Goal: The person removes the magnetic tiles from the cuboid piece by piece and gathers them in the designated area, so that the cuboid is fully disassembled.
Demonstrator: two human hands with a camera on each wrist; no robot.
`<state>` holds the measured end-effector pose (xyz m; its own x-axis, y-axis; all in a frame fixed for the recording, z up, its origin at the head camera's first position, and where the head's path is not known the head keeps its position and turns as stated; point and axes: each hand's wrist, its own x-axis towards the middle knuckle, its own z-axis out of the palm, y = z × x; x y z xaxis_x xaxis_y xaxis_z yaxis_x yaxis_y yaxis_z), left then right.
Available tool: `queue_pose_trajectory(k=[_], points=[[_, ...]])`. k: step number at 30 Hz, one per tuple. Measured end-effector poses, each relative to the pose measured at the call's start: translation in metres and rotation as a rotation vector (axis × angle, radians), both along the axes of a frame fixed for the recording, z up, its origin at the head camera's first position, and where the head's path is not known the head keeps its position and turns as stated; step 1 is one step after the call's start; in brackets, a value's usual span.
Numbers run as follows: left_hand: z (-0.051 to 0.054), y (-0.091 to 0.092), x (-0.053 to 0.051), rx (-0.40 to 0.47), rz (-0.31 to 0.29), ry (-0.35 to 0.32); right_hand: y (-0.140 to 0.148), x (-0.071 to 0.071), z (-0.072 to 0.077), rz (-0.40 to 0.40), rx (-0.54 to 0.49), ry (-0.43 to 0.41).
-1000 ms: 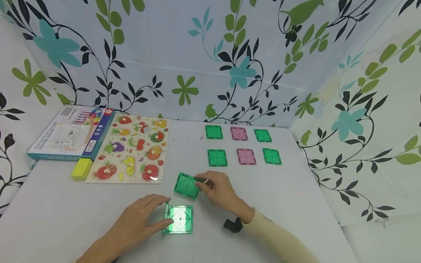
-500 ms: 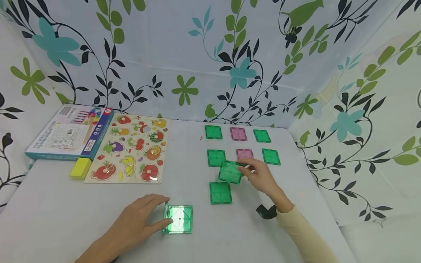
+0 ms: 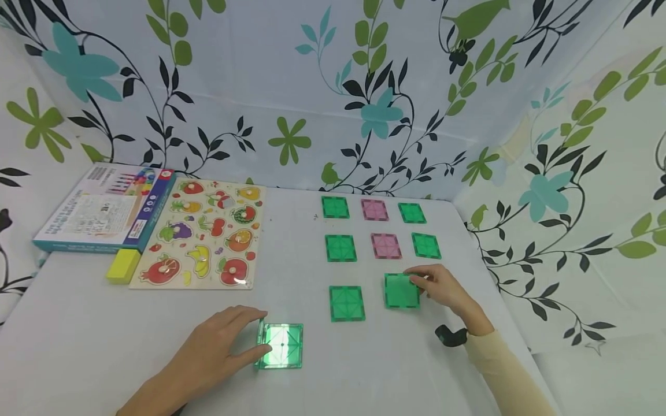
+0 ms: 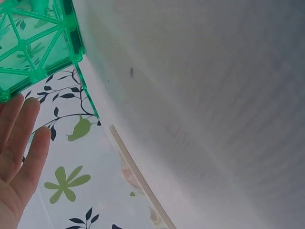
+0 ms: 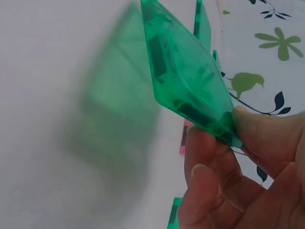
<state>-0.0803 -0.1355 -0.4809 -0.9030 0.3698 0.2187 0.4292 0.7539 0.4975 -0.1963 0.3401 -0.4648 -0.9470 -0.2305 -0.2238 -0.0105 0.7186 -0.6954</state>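
My left hand point(image 3: 215, 346) holds a small upright structure of green magnetic tiles point(image 3: 283, 346) near the table's front. Its thumb and forefinger rest at opposite edges of the left side. In the left wrist view, green tile lattice point(image 4: 33, 40) rises above the fingertips. My right hand point(image 3: 450, 292) pinches a loose green magnetic tile point(image 3: 401, 291) by its corner between thumb and fingers. The right wrist view shows that tile tilted over the table, casting a green shadow. Left of it lies another green tile point(image 3: 347, 304), with a pink tile point(image 3: 386, 246) just beyond.
Behind these lie a green tile point(image 3: 340, 248), a second pink tile point(image 3: 375, 210) and several more green ones in rows. On the left stand a fruit puzzle board point(image 3: 200, 234), a flat box point(image 3: 104, 205) and a yellow block point(image 3: 124, 266). Patterned cloth point(image 3: 291, 86) hangs behind.
My right hand has set one green tile on the table and moved right with a second one, now beside it. The left hand stays at the green structure.
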Motion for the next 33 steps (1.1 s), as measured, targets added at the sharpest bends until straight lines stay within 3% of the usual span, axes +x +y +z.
queue_pose_trajectory(k=[3, 6, 12, 15, 22, 29, 33], points=[[-0.001, 0.0, -0.001, -0.001, 0.002, -0.004, 0.005, -0.004, -0.009, -0.01, 0.03, -0.057], [-0.002, 0.0, -0.001, 0.003, 0.003, 0.005, 0.006, -0.007, -0.019, -0.015, 0.073, -0.051], [-0.002, 0.0, -0.002, 0.009, -0.001, 0.027, 0.0, -0.007, -0.027, 0.013, 0.168, 0.08], [-0.002, 0.001, -0.002, 0.01, -0.002, 0.031, -0.004, -0.005, -0.028, 0.032, 0.227, 0.142], [-0.002, 0.001, -0.001, 0.007, -0.001, 0.036, -0.012, 0.003, -0.024, 0.032, 0.352, 0.148], [-0.002, 0.001, -0.001, 0.004, -0.002, 0.041, -0.023, 0.013, -0.021, 0.164, 0.511, 0.214], [-0.001, 0.001, -0.002, 0.003, -0.002, 0.042, -0.026, 0.016, -0.019, 0.181, 0.531, 0.219]])
